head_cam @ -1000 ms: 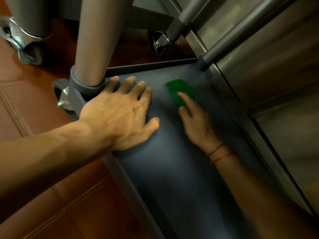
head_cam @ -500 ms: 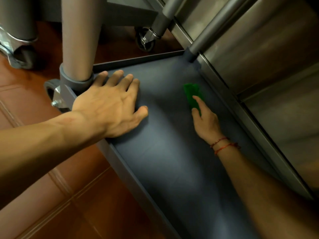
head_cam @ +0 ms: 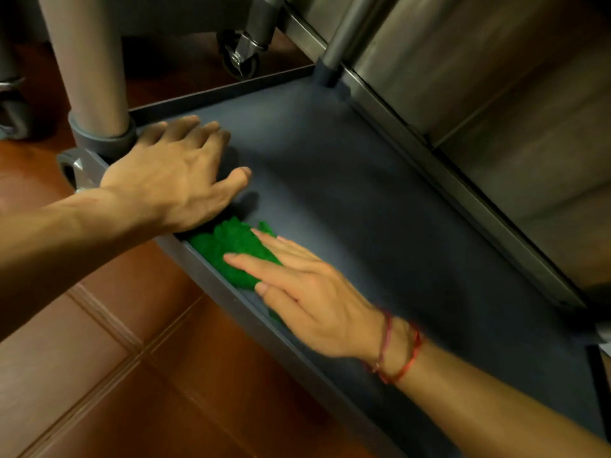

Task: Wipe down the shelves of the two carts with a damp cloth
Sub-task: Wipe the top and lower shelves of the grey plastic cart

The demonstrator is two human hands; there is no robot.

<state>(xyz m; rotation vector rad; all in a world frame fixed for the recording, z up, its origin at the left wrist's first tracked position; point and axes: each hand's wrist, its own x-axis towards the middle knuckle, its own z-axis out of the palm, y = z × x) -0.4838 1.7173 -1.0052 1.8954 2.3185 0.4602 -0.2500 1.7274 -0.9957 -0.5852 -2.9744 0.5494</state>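
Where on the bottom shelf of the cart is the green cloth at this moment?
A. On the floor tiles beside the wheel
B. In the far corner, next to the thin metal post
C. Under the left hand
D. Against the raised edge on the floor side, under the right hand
D: the green cloth lies against the shelf rim on the floor side, with the right hand flat on it; the left hand rests on bare shelf.
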